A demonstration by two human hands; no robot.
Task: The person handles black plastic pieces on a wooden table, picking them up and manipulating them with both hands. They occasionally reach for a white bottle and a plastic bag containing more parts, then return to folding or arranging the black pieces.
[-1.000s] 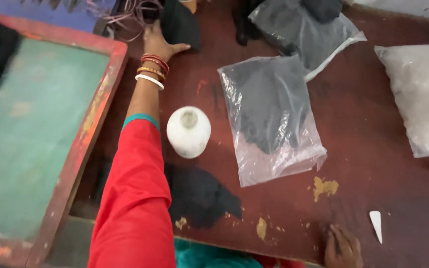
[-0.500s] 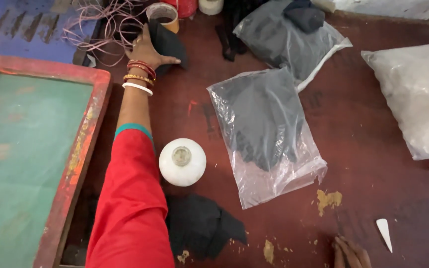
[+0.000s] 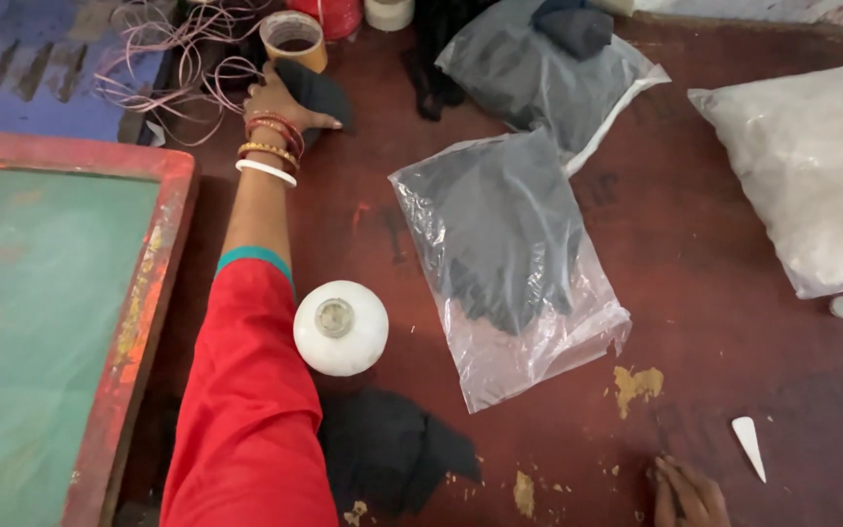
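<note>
Small dark cloth piece (image 3: 316, 90) lies at the far left of the dark red counter (image 3: 734, 254), just beside a roll of brown tape (image 3: 293, 39). Left hand (image 3: 280, 101) rests on it, arm stretched forward, thumb out to the right, fingers laid over the cloth's near-left edge; whether they pinch it or only press on it cannot be told. Bangles, red, gold and white, at the wrist; red sleeve with teal cuff below. Tangle of pinkish cord (image 3: 178, 54) to the left of the hand.

Right hand (image 3: 687, 493) at the bottom edge, fingers only partly in view, touching the counter surface, holding nothing that shows. Small white wedge (image 3: 748, 445) near it to the right.

Between the hands: white round bottle (image 3: 341, 327) standing upright beside the sleeve; black cloth heap (image 3: 387, 451) just below it; clear plastic bag with dark cloth inside (image 3: 504, 259) mid-counter. Second such bag (image 3: 548, 73) farther back. White filled bag (image 3: 812, 176) at right. Green screen in a red frame (image 3: 41, 322) at left.
</note>
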